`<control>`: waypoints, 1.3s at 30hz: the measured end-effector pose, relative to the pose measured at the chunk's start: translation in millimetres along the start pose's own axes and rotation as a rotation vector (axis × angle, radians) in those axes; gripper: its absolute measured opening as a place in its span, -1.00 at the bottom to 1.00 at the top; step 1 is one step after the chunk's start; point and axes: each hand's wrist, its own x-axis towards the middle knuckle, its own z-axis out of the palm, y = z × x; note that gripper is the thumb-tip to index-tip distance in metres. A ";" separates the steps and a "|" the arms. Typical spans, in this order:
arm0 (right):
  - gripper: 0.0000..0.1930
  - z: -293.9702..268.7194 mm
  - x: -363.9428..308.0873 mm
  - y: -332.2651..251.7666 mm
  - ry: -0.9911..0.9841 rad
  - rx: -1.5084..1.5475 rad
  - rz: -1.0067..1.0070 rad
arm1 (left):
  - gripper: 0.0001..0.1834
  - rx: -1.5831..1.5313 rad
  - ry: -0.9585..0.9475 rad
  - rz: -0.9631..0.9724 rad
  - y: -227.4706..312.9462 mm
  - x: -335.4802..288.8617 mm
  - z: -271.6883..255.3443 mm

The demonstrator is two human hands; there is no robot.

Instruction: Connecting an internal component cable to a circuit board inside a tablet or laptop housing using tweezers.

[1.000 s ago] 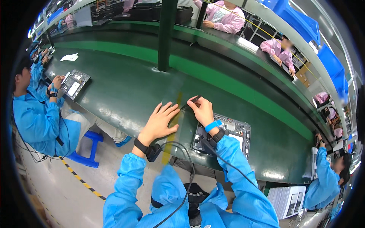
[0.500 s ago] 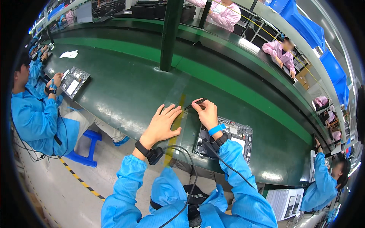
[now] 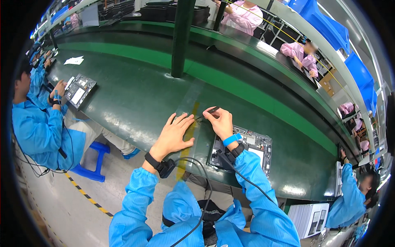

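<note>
My left hand (image 3: 173, 133) lies flat on the green bench, fingers spread and pointing away, across the yellow tape strip (image 3: 187, 155). In my right hand (image 3: 222, 124) is a pair of black tweezers (image 3: 213, 110), pinched between thumb and fingers. Its tip points down to the bench top right beside my left fingertips. Whatever is at the tip is too small to make out. An opened laptop base (image 3: 249, 144) with exposed boards sits beneath and to the right of my right wrist, which partly covers it.
Another opened laptop base (image 3: 80, 91) lies far left by a co-worker (image 3: 45, 123) in blue. White papers (image 3: 74, 60) rest behind it. A dark green post (image 3: 181, 45) rises from the bench. Cables hang from my wrist straps. A blue stool (image 3: 96, 162) stands lower left.
My right hand has shifted slightly left, its tweezers tilting and their tip still near my left fingertips. My left hand remains flat in nearly the same place.
</note>
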 end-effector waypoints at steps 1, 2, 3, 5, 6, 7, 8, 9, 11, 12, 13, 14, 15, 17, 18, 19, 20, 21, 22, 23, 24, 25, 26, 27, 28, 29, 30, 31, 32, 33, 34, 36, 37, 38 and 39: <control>-0.82 -0.4 0.4 1.6 0.002 0.002 0.000 | -0.29 0.004 0.000 0.001 -0.2 0.4 0.1; -0.82 -0.9 1.3 4.2 0.005 0.023 0.011 | -0.29 0.009 0.000 0.001 -0.4 0.9 0.1; -0.83 -1.5 1.5 4.4 0.008 0.044 0.022 | -0.29 0.011 -0.001 0.003 -0.4 1.0 0.3; -0.83 -3.8 1.8 4.1 0.013 0.099 0.025 | -0.29 0.006 0.007 0.003 0.1 1.6 0.2; -0.83 -5.9 1.9 3.0 0.015 0.151 0.028 | -0.29 0.009 0.006 0.006 0.9 2.1 0.0; -0.83 -10.2 1.9 1.8 0.020 0.153 0.026 | -0.27 0.011 -0.008 0.005 2.0 3.0 -0.3; -0.83 -17.3 1.8 0.5 0.017 0.223 0.046 | -0.25 0.013 -0.022 0.005 3.6 4.3 -0.7; -0.83 -25.3 1.6 -2.1 0.014 0.294 0.065 | -0.25 0.017 -0.023 0.011 5.5 5.3 -2.0; -0.82 -47.6 -5.6 -13.7 0.008 0.356 0.084 | -0.22 -0.026 -0.033 -0.015 7.5 4.6 -4.9; -0.81 -65.1 -11.9 -22.8 0.000 0.410 0.102 | -0.22 -0.028 -0.037 -0.003 9.2 5.7 -8.7; -0.80 -88.0 -20.7 -29.9 -0.011 0.423 0.113 | -0.20 -0.026 -0.015 0.039 11.3 8.4 -11.5; -0.82 -111.1 -29.3 -30.0 -0.023 0.443 0.117 | -0.18 -0.025 0.007 0.081 13.3 10.5 -14.5; -0.79 -135.0 -38.4 -34.0 0.010 0.427 0.104 | -0.17 -0.010 0.005 0.091 17.6 11.9 -20.4; -0.75 -182.1 -57.4 -31.1 0.065 0.405 0.098 | -0.23 0.050 -0.004 0.094 24.9 13.1 -34.0; -0.73 -208.6 -67.2 -26.3 0.093 0.397 0.098 | -0.28 0.085 -0.010 0.101 34.2 18.4 -40.3; -0.70 -230.6 -75.2 -17.9 0.107 0.389 0.126 | -0.28 0.079 -0.021 0.116 48.2 25.8 -48.5; -0.72 -256.7 -85.5 -3.7 0.147 0.347 0.136 | -0.33 -0.004 -0.110 0.082 65.5 38.6 -50.8; -0.74 -272.5 -89.6 7.4 0.153 0.352 0.130 | -0.37 -0.067 -0.203 0.032 79.7 46.3 -51.4; -0.75 -281.6 -93.0 18.4 0.154 0.357 0.128 | -0.37 -0.071 -0.218 0.037 95.3 54.7 -40.6; -0.75 -285.1 -98.2 28.9 0.164 0.361 0.142 | -0.41 -0.148 -0.221 0.100 119.0 66.4 -26.3; -0.77 -287.5 -101.4 38.3 0.151 0.393 0.143 | -0.44 -0.223 -0.221 0.168 143.9 80.1 -12.4; -0.79 -281.7 -98.4 47.7 0.119 0.442 0.136 | -0.43 -0.216 -0.216 0.183 162.1 87.3 1.1; -0.80 -279.7 -102.1 57.3 0.128 0.442 0.152 | -0.42 -0.225 -0.212 0.210 178.5 96.0 24.1; -0.80 -278.5 -106.4 68.8 0.150 0.494 0.170 | -0.40 -0.203 -0.183 0.222 194.0 104.5 44.2; -0.80 -271.6 -106.1 73.1 0.165 0.555 0.189 | -0.38 -0.175 -0.157 0.228 203.4 109.7 61.7; -0.80 -268.1 -106.8 73.7 0.190 0.568 0.234 | -0.34 -0.145 -0.193 0.189 207.8 112.2 76.3; -0.80 -267.2 -109.2 72.9 0.205 0.579 0.240 | -0.34 -0.142 -0.211 0.198 211.9 112.6 83.1; -0.80 -263.8 -109.3 75.3 0.211 0.583 0.246 | -0.32 -0.099 -0.221 0.207 213.3 111.8 89.3; -0.80 -260.1 -109.3 77.0 0.216 0.588 0.253 | -0.31 -0.056 -0.231 0.217 214.3 110.0 94.8; -0.81 -262.0 -112.5 76.2 0.241 0.582 0.273 | -0.32 -0.096 -0.230 0.213 219.2 109.9 97.5; -0.81 -260.8 -113.0 76.3 0.244 0.575 0.291 | -0.32 -0.096 -0.252 0.219 221.2 107.8 97.4; -0.82 -259.8 -108.9 74.4 0.251 0.601 0.266 | -0.36 -0.188 -0.227 0.146 224.8 104.1 96.4; -0.82 -257.8 -108.1 76.0 0.256 0.611 0.281 | -0.39 -0.194 -0.236 0.141 227.2 102.8 95.3; -0.81 -255.7 -108.0 77.8 0.261 0.584 0.277 | -0.39 -0.196 -0.253 0.138 228.7 99.0 96.2; -0.80 -254.5 -107.3 80.0 0.262 0.552 0.270 | -0.39 -0.130 -0.250 0.190 230.1 95.1 98.4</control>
